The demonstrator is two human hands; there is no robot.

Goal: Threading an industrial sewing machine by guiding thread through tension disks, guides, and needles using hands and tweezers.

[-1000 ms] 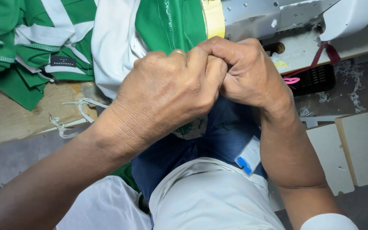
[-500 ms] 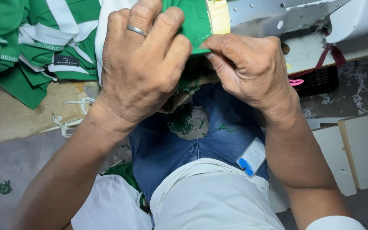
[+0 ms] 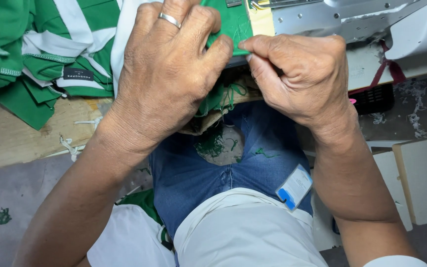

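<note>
My left hand [image 3: 166, 74], with a ring on one finger, pinches the edge of a green fabric piece [image 3: 231, 24] at the front of the sewing machine bed [image 3: 332, 20]. My right hand [image 3: 300, 74] pinches the same edge just to the right, its thumb and fingertips touching the left hand's. The fabric runs up under the machine at the top of the view. Green thread scraps [image 3: 218, 146] lie on my blue jeans [image 3: 208, 178] below the hands.
A pile of green and white garments [image 3: 35, 54] lies on the wooden table [image 3: 21, 143] at the left. A small card with a blue corner [image 3: 293, 187] rests on my lap. Beige boards [image 3: 423, 178] stand at the right, beside a black crate [image 3: 374, 99].
Both hands rose from my lap to the machine's front edge. The fists opened into a pinch on the green fabric, and the view has come closer.
</note>
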